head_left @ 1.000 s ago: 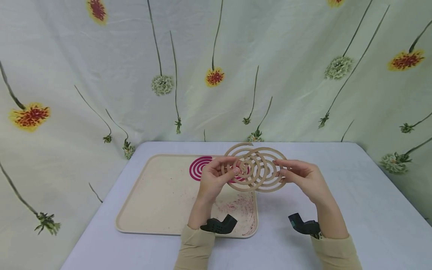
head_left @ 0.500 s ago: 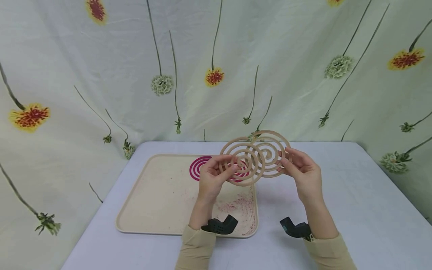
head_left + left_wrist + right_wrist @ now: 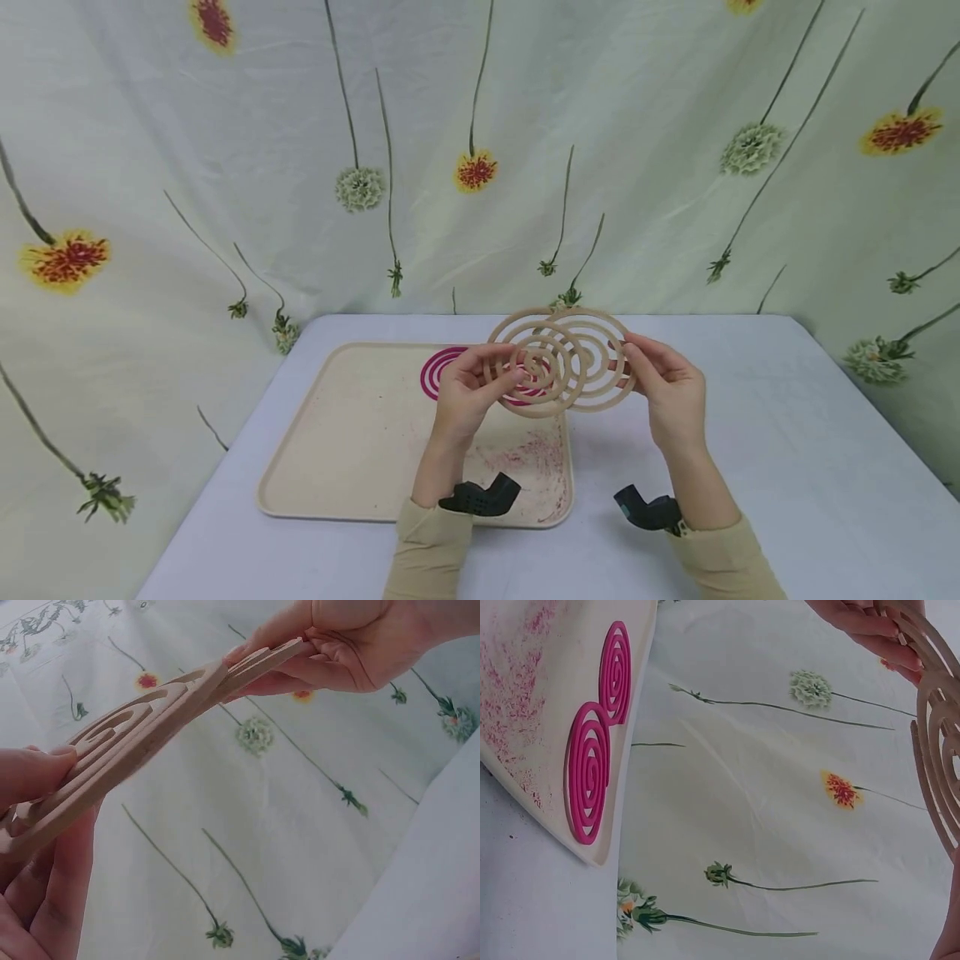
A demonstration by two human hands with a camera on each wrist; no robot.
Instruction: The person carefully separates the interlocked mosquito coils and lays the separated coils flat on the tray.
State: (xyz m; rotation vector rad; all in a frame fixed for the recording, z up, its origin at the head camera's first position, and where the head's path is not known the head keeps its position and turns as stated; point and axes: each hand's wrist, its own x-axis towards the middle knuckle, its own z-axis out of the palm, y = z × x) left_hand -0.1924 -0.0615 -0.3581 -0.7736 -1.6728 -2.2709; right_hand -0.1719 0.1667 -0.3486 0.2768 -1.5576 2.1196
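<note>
Two tan mosquito coils [image 3: 534, 414] are held up above the table, overlapping in the middle. The left hand [image 3: 463, 398] pinches the left coil, its thumb on the near face close to the spiral's centre and fingers behind. On the other side, the right hand [image 3: 673, 396] pinches the outer right edge of the right coil. In the left wrist view the tan coils [image 3: 142, 754] appear nearly edge-on and tilted, with both hands on them. Pink mosquito coils [image 3: 574, 780] lie side by side on a beige tray, partly hidden behind the left hand in the head view.
The beige tray [image 3: 360, 442] lies on the left part of a white-covered table [image 3: 757, 417]; pinkish red smudges mark its right side. A flower-print cloth [image 3: 645, 208] hangs behind the table. Each wrist wears a black camera mount [image 3: 487, 495].
The right hand has moved slightly left, and its coil first rose and tilted, then came partly back down. The left hand has stayed almost in place with its pinch on the left coil.
</note>
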